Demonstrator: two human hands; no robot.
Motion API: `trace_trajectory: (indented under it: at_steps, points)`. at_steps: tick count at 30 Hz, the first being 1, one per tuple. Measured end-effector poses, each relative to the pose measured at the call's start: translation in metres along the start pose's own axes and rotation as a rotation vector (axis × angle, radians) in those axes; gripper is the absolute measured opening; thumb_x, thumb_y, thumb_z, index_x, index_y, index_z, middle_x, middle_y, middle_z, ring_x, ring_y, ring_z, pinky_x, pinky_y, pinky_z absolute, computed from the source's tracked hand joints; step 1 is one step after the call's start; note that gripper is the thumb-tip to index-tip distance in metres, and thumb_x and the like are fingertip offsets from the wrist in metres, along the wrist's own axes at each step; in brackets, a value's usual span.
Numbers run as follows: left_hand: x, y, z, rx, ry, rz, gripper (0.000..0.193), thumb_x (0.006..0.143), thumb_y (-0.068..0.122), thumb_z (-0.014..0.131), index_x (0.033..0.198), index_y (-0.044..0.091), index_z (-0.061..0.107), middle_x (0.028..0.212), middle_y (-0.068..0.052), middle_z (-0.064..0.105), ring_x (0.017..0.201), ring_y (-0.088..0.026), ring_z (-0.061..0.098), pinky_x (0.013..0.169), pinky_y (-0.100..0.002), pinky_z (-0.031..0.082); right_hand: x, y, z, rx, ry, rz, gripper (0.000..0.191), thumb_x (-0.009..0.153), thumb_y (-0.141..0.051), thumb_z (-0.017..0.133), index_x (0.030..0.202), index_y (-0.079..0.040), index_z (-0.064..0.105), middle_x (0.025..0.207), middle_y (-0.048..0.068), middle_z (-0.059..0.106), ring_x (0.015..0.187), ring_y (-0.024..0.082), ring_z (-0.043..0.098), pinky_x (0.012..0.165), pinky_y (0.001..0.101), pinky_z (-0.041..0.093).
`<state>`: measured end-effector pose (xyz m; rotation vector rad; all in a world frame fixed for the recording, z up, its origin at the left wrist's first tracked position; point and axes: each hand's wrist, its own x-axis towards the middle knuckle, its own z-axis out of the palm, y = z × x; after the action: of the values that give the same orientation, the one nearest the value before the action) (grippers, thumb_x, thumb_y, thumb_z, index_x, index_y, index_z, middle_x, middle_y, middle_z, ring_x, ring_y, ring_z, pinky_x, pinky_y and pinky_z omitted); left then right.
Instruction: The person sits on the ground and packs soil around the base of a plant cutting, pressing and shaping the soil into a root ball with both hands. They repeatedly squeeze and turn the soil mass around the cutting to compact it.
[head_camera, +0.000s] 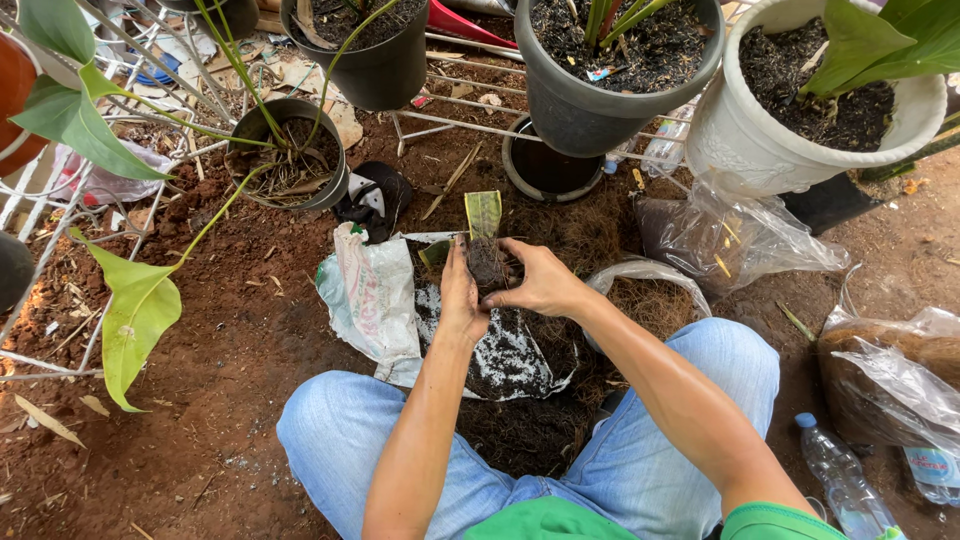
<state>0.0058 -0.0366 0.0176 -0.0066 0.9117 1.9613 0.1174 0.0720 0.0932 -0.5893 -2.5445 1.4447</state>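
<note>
**Both hands cupped around a small plant's root clump over an open soil sack**

Head view: the person sits on red earth with knees in blue jeans spread wide. The left hand (460, 295) and the right hand (540, 282) meet just above the open soil sack (372, 300), a white woven bag folded back to show dark potting mix speckled with white grains. Both hands are closed around the dark root clump (488, 266) of a small plant, the left palm pressed against its left side, the right fingers curled over its right side and top. A short, cut yellow-green leaf stub (483, 214) stands upright from the clump, just beyond the fingertips. Behind it lies an empty black pot (545, 168) on the ground, with a large grey pot (610, 80) and a white pot (790, 120) of soil further back. A clear plastic bag (740, 235) lies to the right, and a plastic bottle (845, 485) rests near the right knee
</note>
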Motion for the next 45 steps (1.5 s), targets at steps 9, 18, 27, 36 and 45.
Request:
trace_trajectory:
  at_steps: [9,18,27,36,45]
  points:
    - [0.010,-0.009,-0.014,0.033,0.053,-0.012,0.041,0.108,0.036,0.042,0.142,0.013,0.050,0.122,-0.002,0.066,0.108,-0.016,0.065,0.095,-0.038,0.055,-0.005,-0.013,0.002,-0.055,0.006,-0.079,0.088,0.072,-0.033,0.090,0.135,0.013,0.050,0.113,0.028,0.072,0.102,0.034,0.073,0.090,0.0429,0.054]
    - [0.013,-0.008,-0.005,0.083,0.098,-0.016,0.048,0.109,0.036,0.040,0.147,0.009,0.044,0.127,-0.005,0.064,0.114,-0.017,0.063,0.103,-0.039,0.051,-0.004,-0.026,0.006,-0.414,-0.042,0.151,0.093,0.076,-0.045,0.079,0.145,0.006,0.044,0.084,0.024,0.073,0.077,0.036,0.073,0.074,0.0452,0.056]
    - [0.017,-0.006,-0.009,0.071,0.129,0.033,0.048,0.107,0.039,0.043,0.144,0.007,0.046,0.126,-0.006,0.064,0.114,-0.017,0.063,0.101,-0.038,0.050,-0.009,-0.016,0.015,-0.479,0.139,-0.032,0.087,0.077,-0.044,0.082,0.144,-0.003,0.045,0.090,0.021,0.073,0.081,0.037,0.072,0.072,0.0477,0.056]
    - [0.018,-0.010,-0.012,0.082,0.186,-0.008,0.054,0.105,0.040,0.046,0.148,0.007,0.042,0.128,-0.006,0.064,0.114,-0.019,0.063,0.100,-0.039,0.049,-0.008,-0.016,0.014,-0.502,0.083,-0.013,0.084,0.079,-0.045,0.081,0.141,-0.002,0.046,0.094,0.022,0.073,0.084,0.037,0.072,0.072,0.0479,0.055]
    - [0.022,-0.016,-0.014,0.142,0.217,-0.006,0.068,0.106,0.038,0.043,0.160,0.005,0.018,0.150,-0.014,0.052,0.133,-0.022,0.055,0.113,-0.039,0.042,-0.010,-0.009,0.019,-0.645,0.080,-0.119,0.094,0.079,-0.049,0.080,0.143,0.009,0.043,0.088,0.021,0.073,0.079,0.037,0.071,0.078,0.0457,0.055]
